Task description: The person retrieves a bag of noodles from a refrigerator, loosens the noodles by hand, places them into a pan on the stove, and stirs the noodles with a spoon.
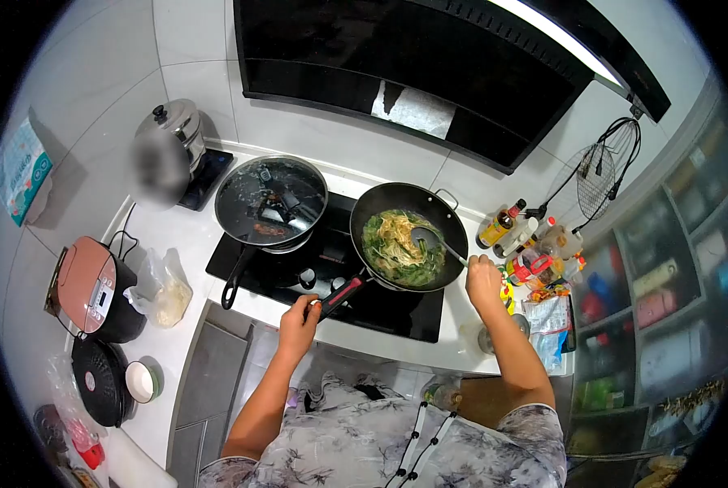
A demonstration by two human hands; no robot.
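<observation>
A dark wok (367,213) stands on the right side of the black stove (419,315), with noodles and green leaves (403,248) inside. My left hand (299,322) is closed at the end of its black and red handle (343,294). My right hand (483,281) grips the handle of a ladle (427,237), whose bowl rests in the food. On the left burner sits a second pan (271,201) under a glass lid, its black handle pointing toward me.
Sauce bottles (500,225) and seasoning packets (547,315) crowd the counter at right. At left are a pink rice cooker (87,285), a plastic bag (167,297), a small bowl (142,381) and a steel pot (183,130). A range hood (412,69) hangs above.
</observation>
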